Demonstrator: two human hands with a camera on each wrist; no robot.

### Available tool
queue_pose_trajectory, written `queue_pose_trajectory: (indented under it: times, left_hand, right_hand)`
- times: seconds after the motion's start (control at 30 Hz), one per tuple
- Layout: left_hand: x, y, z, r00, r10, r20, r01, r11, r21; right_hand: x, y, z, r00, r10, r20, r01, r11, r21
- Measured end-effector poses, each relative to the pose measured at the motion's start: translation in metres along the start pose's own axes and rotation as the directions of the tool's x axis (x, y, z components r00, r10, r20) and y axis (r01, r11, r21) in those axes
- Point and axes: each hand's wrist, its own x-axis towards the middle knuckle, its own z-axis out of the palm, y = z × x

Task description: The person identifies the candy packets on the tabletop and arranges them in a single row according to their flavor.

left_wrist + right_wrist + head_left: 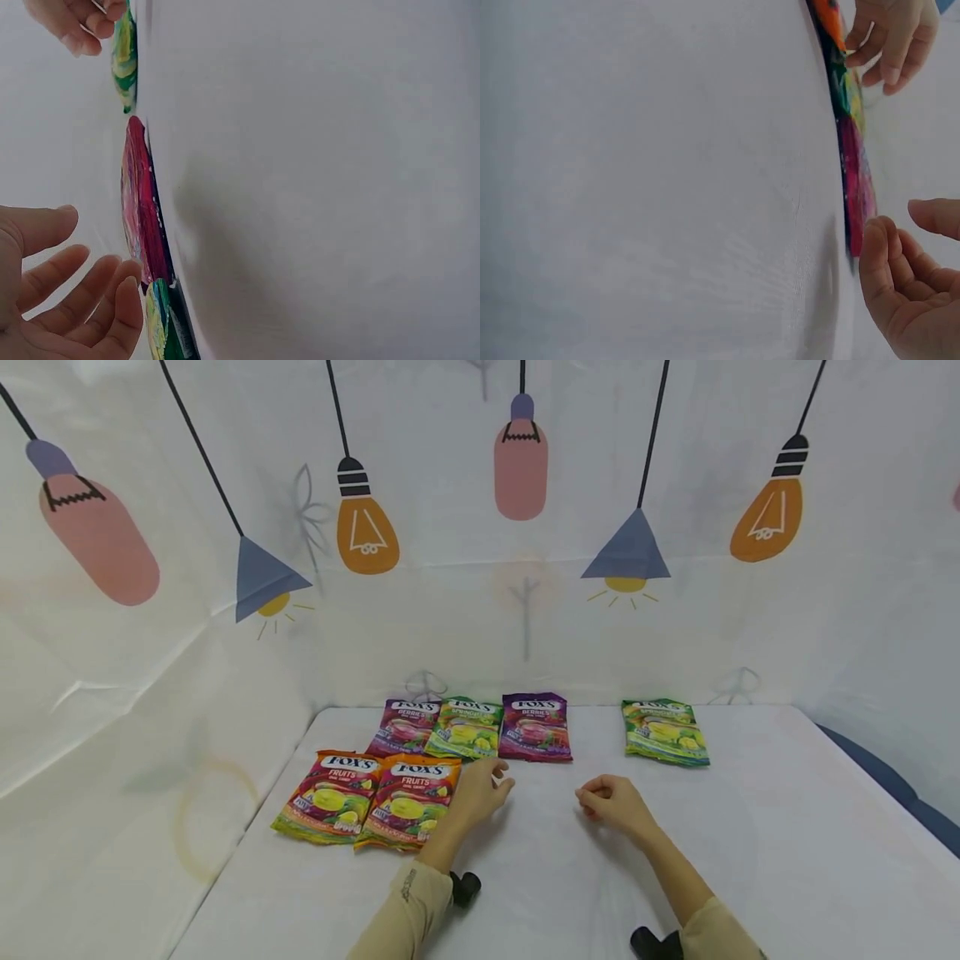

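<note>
My left hand is over the table with loosely bent fingers and nothing in them, just right of an orange-topped Fox's fruits candy bag. A purple Fox's berries bag lies beyond its fingertips, beside a green Fox's bag. To the right, my right hand hovers with relaxed, slightly curled fingers and holds nothing. Farther back on that side lies another green Fox's bag. In the left wrist view, a gap shows between thumb and fingers of the left hand; the right wrist view shows the same for the right hand.
A second fruits bag lies at the left, and another berries bag at the back left. All bags rest on a white-covered table. Behind it hangs a white cloth printed with lamps. A dark blue object shows beyond the right edge.
</note>
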Motion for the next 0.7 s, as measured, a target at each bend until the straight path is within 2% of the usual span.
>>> queue_pose_trajectory:
  times: [0.13, 0.23, 0.37, 0.6, 0.7]
  left_hand:
    - [0.009, -0.001, 0.001, 0.998, -0.059, -0.013, 0.059, 0.998, -0.012]
    - [0.017, -0.001, 0.004, 0.992, -0.126, -0.004, 0.126, 0.992, 0.017]
    - [0.027, 0.001, 0.009, 0.986, -0.165, -0.013, 0.166, 0.985, 0.039]
    - [0.043, 0.0, 0.016, 0.981, -0.18, -0.065, 0.184, 0.982, 0.048]
    - [0.048, -0.002, 0.016, 0.983, -0.173, -0.067, 0.177, 0.983, 0.055]
  right_hand:
    - [0.014, 0.0, 0.003, 1.0, -0.001, -0.008, 0.001, 1.0, -0.006]
    - [0.025, 0.002, 0.006, 1.0, 0.01, -0.004, -0.01, 1.0, 0.011]
    - [0.037, 0.004, 0.01, 0.999, 0.036, -0.003, -0.036, 0.999, 0.021]
    - [0.051, 0.003, 0.012, 0.998, 0.055, -0.03, -0.055, 0.998, 0.003]
    - [0.056, 0.003, 0.012, 0.997, 0.067, -0.038, -0.067, 0.998, 0.003]
